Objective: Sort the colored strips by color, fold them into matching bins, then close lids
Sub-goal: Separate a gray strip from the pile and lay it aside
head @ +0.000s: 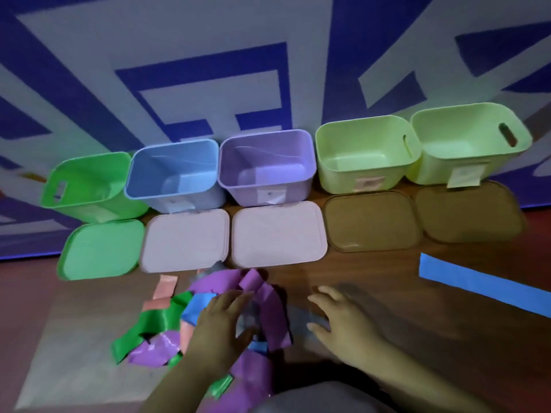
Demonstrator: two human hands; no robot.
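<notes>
A tangled pile of colored strips point(208, 317) lies on the floor in front of me: purple, green, blue and pink pieces. My left hand point(222, 326) rests on top of the pile with fingers spread. Just to the right of the pile, my right hand point(340, 317) hovers with its fingers apart and nothing in it. Five open bins stand in a row behind: green point(89, 186), blue point(176, 174), purple point(268, 165) and two pale green ones point(366, 156) point(468, 144). A lid lies in front of each bin.
The lids are green point(101, 248), two pale pink point(185, 239) point(277, 234), and two brown point(372, 222) point(465, 213). One long blue strip point(483, 284) lies apart at the right. A blue-patterned wall stands behind the bins.
</notes>
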